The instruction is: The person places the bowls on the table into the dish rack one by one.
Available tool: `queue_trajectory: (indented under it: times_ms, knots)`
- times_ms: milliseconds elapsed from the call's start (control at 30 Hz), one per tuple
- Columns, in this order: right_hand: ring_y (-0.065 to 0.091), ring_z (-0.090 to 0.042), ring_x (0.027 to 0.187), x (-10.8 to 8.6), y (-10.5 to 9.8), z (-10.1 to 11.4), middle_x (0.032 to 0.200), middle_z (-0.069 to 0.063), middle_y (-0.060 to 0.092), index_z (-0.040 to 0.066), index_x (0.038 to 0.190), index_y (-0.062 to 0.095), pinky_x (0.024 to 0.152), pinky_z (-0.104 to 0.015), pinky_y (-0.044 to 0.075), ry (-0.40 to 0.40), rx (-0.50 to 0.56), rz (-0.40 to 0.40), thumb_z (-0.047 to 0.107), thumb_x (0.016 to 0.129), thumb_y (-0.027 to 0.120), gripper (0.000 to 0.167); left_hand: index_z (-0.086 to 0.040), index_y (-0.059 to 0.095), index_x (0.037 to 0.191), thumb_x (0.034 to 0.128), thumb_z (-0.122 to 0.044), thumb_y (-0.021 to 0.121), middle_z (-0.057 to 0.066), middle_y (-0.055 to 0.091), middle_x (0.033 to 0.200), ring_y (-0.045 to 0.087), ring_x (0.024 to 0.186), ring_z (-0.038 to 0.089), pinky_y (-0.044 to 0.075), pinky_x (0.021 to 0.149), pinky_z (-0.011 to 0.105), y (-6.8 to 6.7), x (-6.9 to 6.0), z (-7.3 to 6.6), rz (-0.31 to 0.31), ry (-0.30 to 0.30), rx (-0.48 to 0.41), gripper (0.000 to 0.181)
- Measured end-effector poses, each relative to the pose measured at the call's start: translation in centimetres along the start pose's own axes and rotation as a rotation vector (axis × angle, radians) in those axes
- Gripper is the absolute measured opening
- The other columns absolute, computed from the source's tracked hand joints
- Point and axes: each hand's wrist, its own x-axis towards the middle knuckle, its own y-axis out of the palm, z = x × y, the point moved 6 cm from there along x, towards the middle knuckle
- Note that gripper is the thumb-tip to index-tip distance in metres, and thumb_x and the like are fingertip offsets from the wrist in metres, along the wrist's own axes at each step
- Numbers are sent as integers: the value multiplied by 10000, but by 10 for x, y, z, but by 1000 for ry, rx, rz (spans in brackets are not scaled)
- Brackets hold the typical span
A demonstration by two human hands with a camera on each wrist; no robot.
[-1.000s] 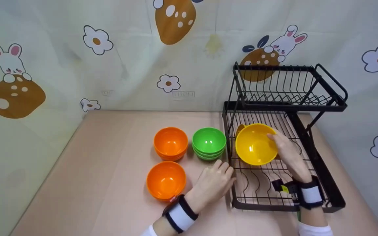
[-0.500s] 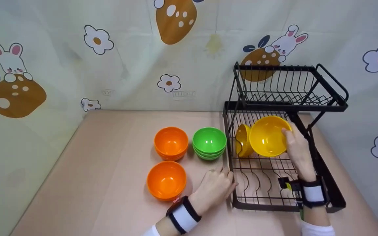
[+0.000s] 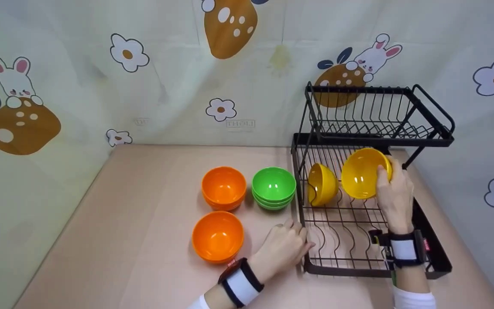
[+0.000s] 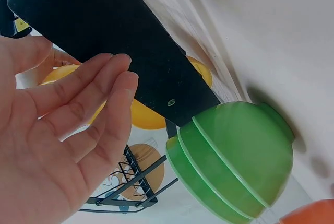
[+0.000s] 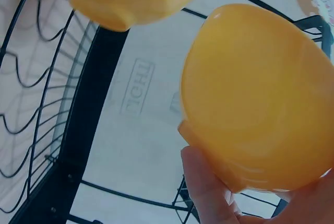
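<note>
My right hand [image 3: 396,197] pinches a yellow bowl [image 3: 360,176] by its right rim, over the lower tier of a black dish rack [image 3: 371,271]. The bowl's hollow faces the head camera; its underside fills much of the right wrist view. Left of it, a second yellow bowl [image 3: 329,185] stands on its side between the rack wires, the two apart in the head view. My left hand [image 3: 282,248] is beside the rack's left edge, fingers loosely bent and holding nothing. Whether its fingertips touch the rack's side [image 4: 115,36] I cannot tell.
A stack of green bowls [image 3: 273,185] stands left of the rack. Farther left are stacked orange bowls [image 3: 223,186] and, nearer, another orange bowl [image 3: 218,237]. The rack's upper tier [image 3: 380,139] overhangs the back. A patterned curtain [image 3: 165,86] hangs behind the table [image 3: 114,240].
My right hand has carried the yellow bowl rightward and slightly back, uncovering the bowl that stands in the rack. My left hand has shifted slightly right along the rack's edge.
</note>
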Motion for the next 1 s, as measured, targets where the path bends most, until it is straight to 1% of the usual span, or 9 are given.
queue_trajectory:
  times_ms: [133, 200, 367, 467, 600, 667, 733, 900, 1000]
  knots:
    - [548, -512, 1160, 2, 4, -6, 1392, -382, 569, -37, 1573, 463, 933, -623, 442, 29, -45, 16, 231, 1129, 406, 522, -156, 767, 1062, 1116, -446, 609, -31, 745, 974, 618, 853, 98, 496, 636, 167, 1, 0, 0, 6, 6, -10, 335]
    - [545, -504, 1147, 4, 5, -9, 1376, -380, 573, -30, 1576, 466, 913, -610, 439, 37, -70, 20, 251, 1129, 404, 531, -160, 769, 1064, 1118, -449, 604, -35, 747, 973, 622, 856, 97, 498, 639, 166, 1, 0, -1, 7, 12, -3, 337]
    - [544, -531, 1173, 9, 8, -10, 1399, -396, 548, -7, 1603, 450, 948, -689, 466, 52, -122, 39, 306, 1131, 401, 569, -165, 770, 1086, 1128, -458, 577, -42, 744, 988, 629, 888, 97, 509, 660, 166, 0, 1, -1, 25, 16, 8, 354]
    - [545, -534, 1158, 15, 12, -7, 1400, -403, 517, 23, 1627, 434, 947, -698, 482, 56, -158, 63, 344, 1129, 402, 593, -162, 768, 1088, 1129, -451, 577, -38, 743, 993, 629, 891, 98, 508, 663, 164, 0, 2, -1, 31, 12, -3, 348]
    - [558, -517, 1067, 22, 22, -1, 1318, -402, 520, 56, 1624, 446, 897, -680, 503, 27, -224, 93, 363, 1116, 421, 595, -156, 767, 1090, 1131, -443, 574, -29, 747, 1003, 632, 889, 99, 503, 656, 162, 1, 2, -1, 35, 10, -11, 348]
    - [571, -533, 1046, 24, 27, 1, 1282, -405, 529, 58, 1606, 468, 879, -697, 511, 2, -254, 101, 356, 1107, 440, 582, -154, 769, 1109, 1137, -447, 561, -28, 751, 1016, 635, 896, 97, 506, 664, 158, 1, 2, -1, 37, 15, -10, 360]
    - [580, -543, 1030, 26, 32, 1, 1261, -409, 531, 53, 1589, 485, 849, -705, 520, -26, -280, 107, 345, 1097, 452, 573, -159, 771, 1103, 1132, -444, 573, -35, 754, 1007, 639, 888, 91, 509, 663, 153, 1, 2, -2, 16, 24, 7, 348]
    - [586, -596, 1054, 27, 44, 0, 1283, -455, 506, 41, 1584, 481, 832, -741, 535, -62, -323, 143, 341, 1089, 456, 579, -158, 770, 1080, 1117, -422, 615, -42, 748, 972, 624, 844, 86, 498, 638, 146, 1, 2, -2, -22, 31, 32, 308]
    - [580, -632, 1097, 27, 51, -3, 1324, -484, 486, 30, 1585, 470, 862, -744, 528, -66, -341, 172, 362, 1097, 452, 591, -153, 771, 1090, 1118, -421, 614, -37, 743, 974, 610, 838, 87, 492, 634, 145, 1, 1, -1, -21, 28, 31, 312]
